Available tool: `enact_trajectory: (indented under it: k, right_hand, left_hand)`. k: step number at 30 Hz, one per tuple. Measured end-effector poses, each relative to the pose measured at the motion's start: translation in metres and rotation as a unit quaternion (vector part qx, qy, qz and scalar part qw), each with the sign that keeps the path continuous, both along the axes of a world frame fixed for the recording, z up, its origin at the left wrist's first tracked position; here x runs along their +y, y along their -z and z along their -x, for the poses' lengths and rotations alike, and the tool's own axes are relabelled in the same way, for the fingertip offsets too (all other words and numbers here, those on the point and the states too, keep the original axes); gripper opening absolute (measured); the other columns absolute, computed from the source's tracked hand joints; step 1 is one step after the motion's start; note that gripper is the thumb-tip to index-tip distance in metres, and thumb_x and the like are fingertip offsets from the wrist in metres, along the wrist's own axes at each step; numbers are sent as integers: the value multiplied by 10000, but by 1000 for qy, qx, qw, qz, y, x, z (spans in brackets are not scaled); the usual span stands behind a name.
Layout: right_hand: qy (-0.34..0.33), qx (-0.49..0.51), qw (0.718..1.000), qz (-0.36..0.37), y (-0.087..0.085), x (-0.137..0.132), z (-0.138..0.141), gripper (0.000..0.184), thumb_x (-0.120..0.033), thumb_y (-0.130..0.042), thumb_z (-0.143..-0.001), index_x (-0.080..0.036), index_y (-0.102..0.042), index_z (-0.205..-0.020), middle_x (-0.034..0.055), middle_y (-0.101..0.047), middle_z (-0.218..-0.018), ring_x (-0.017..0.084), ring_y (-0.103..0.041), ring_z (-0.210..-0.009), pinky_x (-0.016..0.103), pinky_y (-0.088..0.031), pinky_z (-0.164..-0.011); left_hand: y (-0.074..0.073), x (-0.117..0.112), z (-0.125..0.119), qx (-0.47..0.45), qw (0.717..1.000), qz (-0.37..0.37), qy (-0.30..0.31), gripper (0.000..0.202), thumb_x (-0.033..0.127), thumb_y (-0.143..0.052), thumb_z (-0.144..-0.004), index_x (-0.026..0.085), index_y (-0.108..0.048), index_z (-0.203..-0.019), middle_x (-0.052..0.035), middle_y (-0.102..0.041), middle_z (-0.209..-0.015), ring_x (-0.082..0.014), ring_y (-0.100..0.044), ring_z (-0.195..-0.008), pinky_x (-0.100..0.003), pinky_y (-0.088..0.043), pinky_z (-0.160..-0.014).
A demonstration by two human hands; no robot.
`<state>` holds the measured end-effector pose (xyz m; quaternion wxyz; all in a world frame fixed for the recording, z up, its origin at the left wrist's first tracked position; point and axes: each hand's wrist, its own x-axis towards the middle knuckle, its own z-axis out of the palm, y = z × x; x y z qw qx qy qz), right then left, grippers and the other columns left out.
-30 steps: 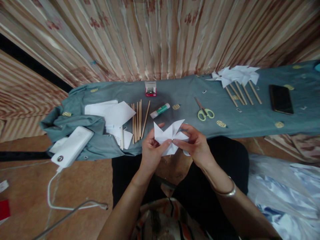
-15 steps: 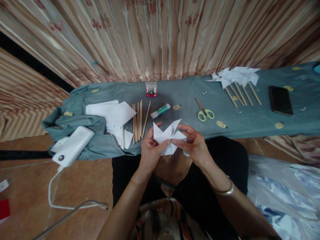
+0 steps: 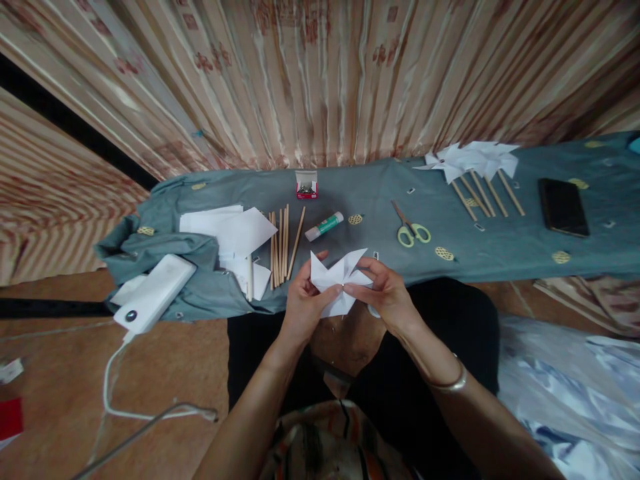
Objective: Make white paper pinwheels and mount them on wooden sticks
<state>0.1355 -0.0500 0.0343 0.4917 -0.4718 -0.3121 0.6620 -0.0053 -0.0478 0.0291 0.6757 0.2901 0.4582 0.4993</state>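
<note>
A white paper pinwheel [image 3: 340, 270] is held between my two hands above the front edge of the cloth-covered table. My left hand [image 3: 304, 297] grips its left side, the thumb pressed near the centre. On the other side my right hand [image 3: 384, 288] pinches it, thumb also at the middle and fingers behind the paper. A tiny shiny spot shows between the thumb tips; it is too small to make out well. Beyond my hands lie a glue stick [image 3: 324, 227], several wooden sticks [image 3: 283, 247] and a small red box [image 3: 307, 187] of metal pins.
Green-handled scissors [image 3: 413, 230] lie right of the glue stick. Several finished pinwheels on sticks [image 3: 473, 162] and a black phone [image 3: 563, 207] are farther right. Left are white paper sheets [image 3: 235, 230] and a white power bank [image 3: 155, 293] with a cable. A curtain [image 3: 320, 87] hangs behind the table [image 3: 365, 180].
The view has shifted slightly, so everything sits a little lower and to the right. Both hands keep their hold on the paper pinwheel, thumbs still at its centre.
</note>
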Motion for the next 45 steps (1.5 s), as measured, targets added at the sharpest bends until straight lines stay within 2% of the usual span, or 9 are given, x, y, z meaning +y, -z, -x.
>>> enact_trajectory:
  k: [21, 23, 26, 28, 31, 34, 36, 40, 45]
  right_hand:
    - [18, -12, 1000, -9, 6, 5, 3, 443, -267, -869, -520, -197, -645, -895, 4, -735, -809, 145, -670, -654, 268, -551, -636]
    - [34, -9, 999, -16, 5, 8, 0, 439, -259, -874, -508, -201, -650, -880, -6, -736, -810, 139, -665, -644, 267, -551, -641]
    - [62, -7, 998, -24, 3, 13, -9, 434, -248, -873, -509, -205, -662, -885, -8, -740, -847, 138, -671, -656, 271, -556, -668]
    - [75, -8, 997, -32, 1, 16, -16, 426, -252, -865, -530, -206, -669, -905, -4, -742, -855, 145, -678, -676, 275, -559, -678]
    - [82, -1, 996, -36, -2, 19, -24, 424, -253, -856, -549, -209, -670, -928, -3, -743, -828, 158, -685, -692, 276, -558, -676]
    - [72, 26, 997, -29, -5, 20, -29, 419, -252, -841, -563, -215, -667, -943, -6, -740, -790, 164, -686, -667, 287, -558, -672]
    - [57, 49, 997, -25, -6, 21, -32, 404, -264, -829, -570, -218, -661, -935, -8, -732, -757, 170, -682, -645, 301, -559, -661]
    - [24, 92, 995, -24, -3, 20, -38, 354, -308, -806, -582, -231, -642, -886, -5, -709, -734, 188, -671, -654, 324, -551, -638]
    - [35, 140, 989, -43, 1, 17, -46, 335, -374, -809, -564, -271, -627, -825, -48, -581, -623, 122, -544, -550, 253, -481, -499]
  left_hand:
    - [7, 2, 4, -2, 1000, -16, -13, 747, 225, -863, -529, 167, -547, -1204, -17, -708, -869, -131, -645, -715, -246, -507, -689]
    - [9, 8, 8, 6, 999, -52, -11, 676, 290, -846, -572, 173, -573, -1179, -38, -710, -906, -149, -656, -769, -268, -511, -730]
    - [15, 27, 22, 84, 989, -116, -28, 485, 439, -669, -775, 172, -591, -1173, -76, -701, -952, -169, -659, -814, -313, -514, -769]
    - [22, 44, 33, 243, 953, -173, -60, 401, 395, -608, -823, 167, -609, -1153, -85, -690, -974, -176, -653, -814, -315, -512, -763]
    - [29, 69, 47, 497, 840, -219, -23, 328, 209, -595, -798, 168, -635, -1121, -108, -663, -1091, -197, -642, -828, -347, -500, -823]
    - [32, 84, 55, 626, 748, -215, 45, 323, 129, -566, -791, 142, -640, -1105, -137, -669, -1101, -241, -647, -899, -359, -484, -859]
    - [32, 88, 56, 663, 715, -210, 73, 296, 131, -561, -798, 143, -648, -1081, -129, -691, -1039, -255, -651, -912, -351, -485, -842]
    - [29, 90, 54, 690, 691, -198, 90, 270, 131, -540, -801, 162, -668, -1038, -110, -716, -931, -266, -669, -887, -343, -488, -799]
    - [22, 85, 56, 663, 724, -183, 53, 357, 147, -542, -774, 149, -653, -1114, -94, -723, -899, -245, -673, -833, -323, -490, -772]
